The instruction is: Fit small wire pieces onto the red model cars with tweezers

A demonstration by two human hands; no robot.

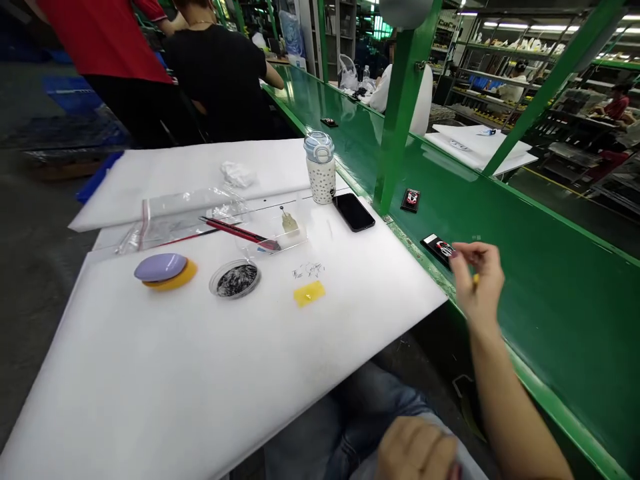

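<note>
My right hand is over the near edge of the green conveyor, thumb and forefinger closed on the end of a flat black pack with a red and white print. The pack lies at the belt's edge, partly hidden by my fingertips. Something small and yellow shows at the fingers. My left hand is low over my lap, slightly blurred, fingers curled; whatever is inside it, if anything, is hidden. A similar black pack lies farther up the belt, and another one beyond that.
On the white-covered table are a round dish of black fibres, a yellow patch, a purple and yellow case, tweezers, a phone and a dotted cup. A green post stands beside the conveyor. People work beyond.
</note>
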